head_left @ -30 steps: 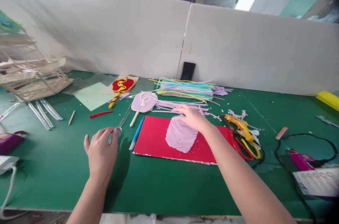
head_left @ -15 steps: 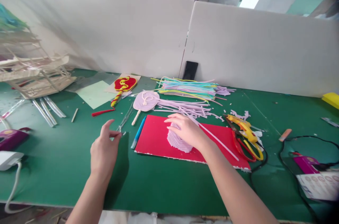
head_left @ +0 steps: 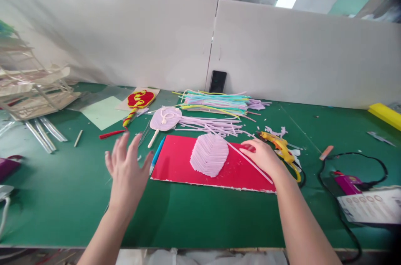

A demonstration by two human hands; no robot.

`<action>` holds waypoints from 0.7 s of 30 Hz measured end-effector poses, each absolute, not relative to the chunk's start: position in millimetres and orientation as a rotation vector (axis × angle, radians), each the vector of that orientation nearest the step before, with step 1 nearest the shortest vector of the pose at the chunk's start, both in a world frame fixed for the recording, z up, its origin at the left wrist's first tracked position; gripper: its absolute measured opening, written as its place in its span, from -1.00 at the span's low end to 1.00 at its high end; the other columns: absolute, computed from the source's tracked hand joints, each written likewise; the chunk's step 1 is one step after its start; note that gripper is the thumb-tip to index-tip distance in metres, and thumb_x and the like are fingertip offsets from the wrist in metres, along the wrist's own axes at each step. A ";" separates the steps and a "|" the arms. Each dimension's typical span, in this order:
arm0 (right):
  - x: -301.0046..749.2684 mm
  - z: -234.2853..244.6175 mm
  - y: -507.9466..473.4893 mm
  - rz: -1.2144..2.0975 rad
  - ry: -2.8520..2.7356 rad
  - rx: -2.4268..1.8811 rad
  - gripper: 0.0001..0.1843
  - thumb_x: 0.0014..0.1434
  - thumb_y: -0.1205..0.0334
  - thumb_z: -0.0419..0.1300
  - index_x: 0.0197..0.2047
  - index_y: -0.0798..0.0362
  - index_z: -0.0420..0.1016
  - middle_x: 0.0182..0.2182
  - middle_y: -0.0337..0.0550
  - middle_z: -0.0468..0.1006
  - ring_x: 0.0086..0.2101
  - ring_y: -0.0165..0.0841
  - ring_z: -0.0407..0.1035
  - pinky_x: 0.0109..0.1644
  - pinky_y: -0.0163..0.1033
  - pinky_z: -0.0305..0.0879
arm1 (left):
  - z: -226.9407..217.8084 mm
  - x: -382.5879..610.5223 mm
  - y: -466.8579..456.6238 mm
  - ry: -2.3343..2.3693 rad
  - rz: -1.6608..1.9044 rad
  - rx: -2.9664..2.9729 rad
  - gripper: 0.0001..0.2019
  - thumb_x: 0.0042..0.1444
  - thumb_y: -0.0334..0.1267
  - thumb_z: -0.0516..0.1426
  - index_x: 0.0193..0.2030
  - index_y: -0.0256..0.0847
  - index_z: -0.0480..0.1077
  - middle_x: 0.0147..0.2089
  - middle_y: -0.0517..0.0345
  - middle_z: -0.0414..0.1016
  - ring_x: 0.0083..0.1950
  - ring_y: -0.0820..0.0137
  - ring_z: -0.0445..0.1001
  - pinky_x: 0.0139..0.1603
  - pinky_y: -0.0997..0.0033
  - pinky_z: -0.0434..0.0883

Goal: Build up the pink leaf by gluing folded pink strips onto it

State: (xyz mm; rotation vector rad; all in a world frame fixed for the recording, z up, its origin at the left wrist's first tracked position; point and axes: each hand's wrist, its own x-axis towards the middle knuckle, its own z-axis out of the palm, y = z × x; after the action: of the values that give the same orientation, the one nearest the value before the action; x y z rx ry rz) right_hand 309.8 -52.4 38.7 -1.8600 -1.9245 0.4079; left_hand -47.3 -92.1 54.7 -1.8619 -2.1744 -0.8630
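A lilac, leaf-patterned pad [head_left: 209, 154] made of fuzzy strips, likely pipe cleaners, lies flat on a red board [head_left: 175, 164]. To its right a single lilac pipe cleaner [head_left: 249, 160] runs diagonally over the board. My right hand [head_left: 263, 156] hovers at that strip, fingers loosely curved and apart, holding nothing I can see. It hides most of the scissors behind it. Left of the board, my left hand [head_left: 128, 169] is raised above the green table with spread fingers and nothing in it. Beside its thumb is a blue pen [head_left: 157, 154]; thin wires [head_left: 144, 135] lie just beyond.
Behind the board are a finished lilac fan [head_left: 166, 118], a red-and-yellow fan [head_left: 140, 99] and bundled pipe cleaners [head_left: 216, 104]. A yellow glue gun [head_left: 280, 146] sits right, its black cable [head_left: 338, 215] curving forward. A phone [head_left: 217, 82] leans against the white partition [head_left: 125, 39].
My right hand has left the lilac pad and moved right toward the loose strip. My left hand has opened from a pinch near the wires. The view has shifted slightly right.
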 end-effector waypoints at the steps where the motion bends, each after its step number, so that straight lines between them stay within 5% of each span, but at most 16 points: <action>1: 313.7 37.9 -55.6 0.419 -1.918 -1.877 -0.79 0.08 0.11 0.17 -0.26 0.01 0.52 -0.30 -0.12 0.54 -0.31 -0.28 0.45 -0.22 -0.19 0.37 | 56.2 -39.0 -92.3 -2.141 -0.860 -1.982 -0.57 0.24 -0.17 -0.03 0.24 -0.12 0.13 0.33 -0.06 0.11 0.36 0.15 0.03 0.33 -0.07 -0.09; 9: 304.2 26.8 -68.2 0.337 -2.016 -1.876 -0.91 0.10 0.24 0.09 -0.41 -0.01 0.38 -0.44 -0.22 0.49 -0.46 -0.36 0.40 -0.40 -0.29 0.26 | 53.4 31.6 -80.6 -1.899 -0.462 -2.751 -0.50 0.21 -0.23 -0.01 0.30 -0.11 0.06 0.32 -0.05 0.17 0.31 0.17 0.15 0.25 0.07 0.16; 15: 313.8 34.6 -64.1 0.208 -1.936 -1.838 -0.90 0.14 0.24 0.06 -0.36 -0.03 0.38 -0.38 -0.17 0.52 -0.39 -0.30 0.44 -0.32 -0.24 0.29 | 23.9 48.8 -62.2 -1.774 -0.407 -2.727 -0.45 0.23 -0.12 -0.02 0.34 -0.16 0.00 0.39 -0.14 0.00 0.40 0.12 -0.07 0.31 -0.11 -0.01; 21: 322.7 60.1 -49.3 0.079 -1.798 -1.780 -0.86 0.20 0.20 0.04 -0.30 -0.01 0.40 -0.32 -0.14 0.52 -0.36 -0.28 0.45 -0.28 -0.22 0.29 | 14.1 49.3 -60.2 -1.794 -0.425 -2.753 -0.51 0.25 -0.12 -0.06 0.31 -0.14 0.08 0.39 -0.03 0.00 0.40 0.18 -0.04 0.34 -0.05 -0.03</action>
State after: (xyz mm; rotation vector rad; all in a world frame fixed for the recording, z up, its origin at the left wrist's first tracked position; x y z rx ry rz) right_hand 322.7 -49.3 60.1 -1.7797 -1.7983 0.0788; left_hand 49.3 -60.2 14.1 -2.7532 -1.7935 -0.4253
